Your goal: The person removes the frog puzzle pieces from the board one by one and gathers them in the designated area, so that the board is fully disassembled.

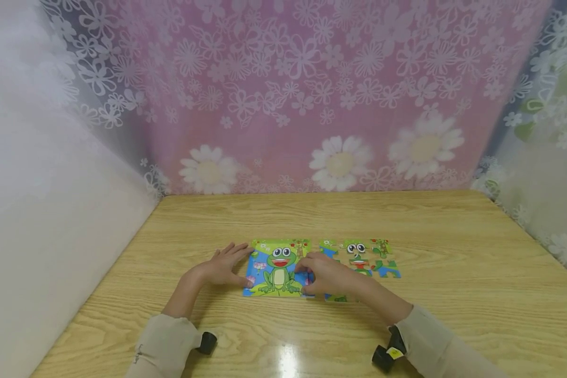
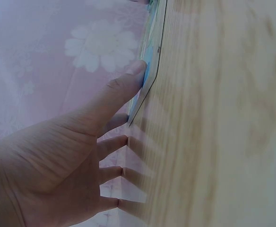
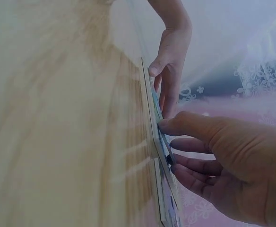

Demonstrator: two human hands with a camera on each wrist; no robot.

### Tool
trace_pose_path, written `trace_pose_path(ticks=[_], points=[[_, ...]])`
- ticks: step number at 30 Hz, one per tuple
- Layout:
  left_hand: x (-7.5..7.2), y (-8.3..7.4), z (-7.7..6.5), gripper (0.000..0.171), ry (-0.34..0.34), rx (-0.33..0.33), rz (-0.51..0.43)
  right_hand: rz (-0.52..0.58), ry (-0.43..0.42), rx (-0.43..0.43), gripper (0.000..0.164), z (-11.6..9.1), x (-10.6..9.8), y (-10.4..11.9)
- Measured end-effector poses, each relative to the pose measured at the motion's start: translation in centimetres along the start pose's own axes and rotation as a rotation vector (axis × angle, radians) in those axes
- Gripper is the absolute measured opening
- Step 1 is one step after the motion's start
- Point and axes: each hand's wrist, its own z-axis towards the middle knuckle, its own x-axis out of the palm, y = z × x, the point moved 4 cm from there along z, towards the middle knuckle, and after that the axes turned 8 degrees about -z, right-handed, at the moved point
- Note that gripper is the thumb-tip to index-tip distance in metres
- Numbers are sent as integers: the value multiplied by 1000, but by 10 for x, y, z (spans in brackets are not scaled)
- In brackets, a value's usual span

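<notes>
A frog picture puzzle board (image 1: 280, 275) lies flat on the table. My left hand (image 1: 224, 266) is at its left side with fingers spread; in the left wrist view the thumb (image 2: 137, 68) rests on the board's edge and the other fingertips touch the table. At the board's right edge, my right hand (image 1: 328, 274) has its fingers bent. In the right wrist view, its thumb and fingers pinch a thin, slightly tilted puzzle piece (image 3: 165, 139), largely hidden by the fingers. Loose frog puzzle pieces (image 1: 387, 269) lie right of the board, some behind the right hand.
The wooden table (image 1: 283, 215) ends at a pink flowered curtain (image 1: 264, 105) at the back. White cloth (image 1: 52, 184) hangs along the left side, and a pale flowered one (image 1: 548, 173) along the right. Black wrist devices (image 1: 207, 343) sit at both sleeves.
</notes>
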Motion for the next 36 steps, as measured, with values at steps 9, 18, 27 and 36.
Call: trace_pose_path(ticks=[9,18,27,36], points=[[1,-5,0,87,13,5,-12,13,-44,-27,34,-13,-14,-3],[2,0,2,87,10,7,4,-40,-175,-102,34,-51,-34,-20],[2,4,2,88,3,10,6,-60,-222,-82,31,-97,-53,-37],[1,3,1,88,2,20,6,-121,-321,-93,36,-128,-61,-54]])
